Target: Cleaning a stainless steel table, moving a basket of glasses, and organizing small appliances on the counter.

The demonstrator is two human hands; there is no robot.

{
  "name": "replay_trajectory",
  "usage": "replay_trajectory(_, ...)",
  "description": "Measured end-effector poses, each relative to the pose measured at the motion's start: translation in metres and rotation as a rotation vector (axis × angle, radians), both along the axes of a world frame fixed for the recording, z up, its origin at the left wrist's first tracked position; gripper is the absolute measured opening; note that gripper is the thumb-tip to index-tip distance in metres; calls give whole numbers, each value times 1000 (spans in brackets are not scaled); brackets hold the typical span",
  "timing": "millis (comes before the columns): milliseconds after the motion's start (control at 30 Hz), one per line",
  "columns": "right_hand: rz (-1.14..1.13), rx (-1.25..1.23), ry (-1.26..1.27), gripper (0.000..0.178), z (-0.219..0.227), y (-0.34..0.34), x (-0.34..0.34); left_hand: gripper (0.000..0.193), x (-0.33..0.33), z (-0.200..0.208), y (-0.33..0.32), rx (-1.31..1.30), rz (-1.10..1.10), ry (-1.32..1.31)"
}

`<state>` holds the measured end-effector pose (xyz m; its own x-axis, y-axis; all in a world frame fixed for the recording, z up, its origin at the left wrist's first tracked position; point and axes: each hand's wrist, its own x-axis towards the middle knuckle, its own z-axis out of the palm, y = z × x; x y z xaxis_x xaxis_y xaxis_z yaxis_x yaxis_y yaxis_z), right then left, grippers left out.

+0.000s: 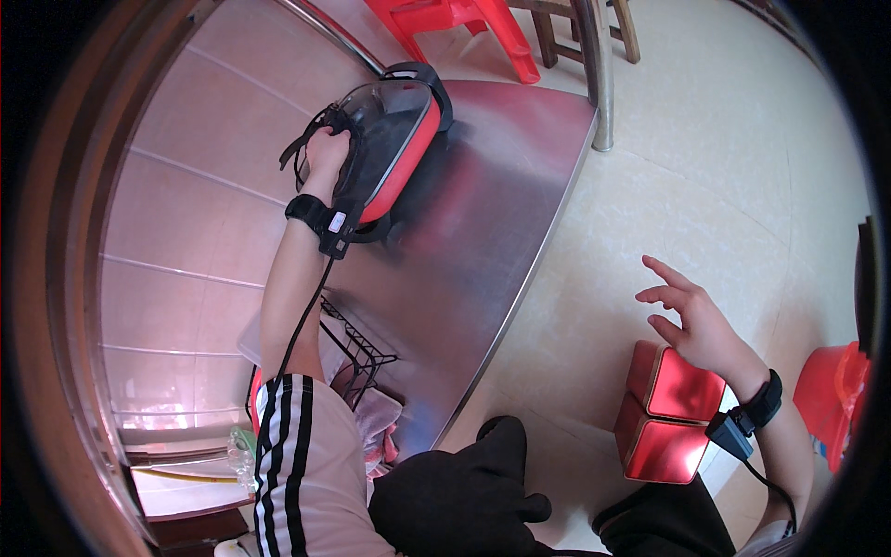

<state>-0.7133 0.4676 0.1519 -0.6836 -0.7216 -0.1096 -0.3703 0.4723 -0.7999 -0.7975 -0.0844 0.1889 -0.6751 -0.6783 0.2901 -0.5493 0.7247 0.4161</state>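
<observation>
My left hand (327, 153) reaches to the far left and closes around a bundled black cord (295, 148), whose loops stick out beside the fingers. Right against it is a red electric pan (405, 158) with black handles and a clear lid (385, 111), standing on the metal tabletop (464, 251). What lies under the palm is hidden. My right hand (691, 316) hangs in the air at the right, fingers apart and holding nothing. Just below it are two shiny red tins (685, 385), side by side. Both wrists wear black straps with cables.
Beside my left arm lie a black wire rack (357, 348) and a crumpled cloth (376, 418). A tiled wall (195, 213) borders the table. Beyond it are a red plastic stool (455, 20) and a wooden stool (557, 37). A red bucket (826, 390) is at far right.
</observation>
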Motion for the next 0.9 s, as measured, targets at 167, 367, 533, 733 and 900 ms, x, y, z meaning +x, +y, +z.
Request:
replay_trajectory(167, 10, -8, -17, 24, 5, 1, 2, 49, 23, 3, 17, -181, 84, 20)
replay_trajectory(367, -57, -80, 24, 24, -19, 37, -27, 23, 23, 2, 151, 409, -748, 336)
replay_trajectory(533, -239, -64, 39, 26, 5, 74, -54, 24, 8, 8, 303, 678, -1174, -172)
replay_trajectory(733, -261, 262, -75, 44, 15, 141, -14, 38, 35, -40, 425, 712, -1463, -855)
replay_trajectory(900, -78, 369, -194, 101, 1, 168, 36, 88, 117, -74, 435, 277, -1664, -546)
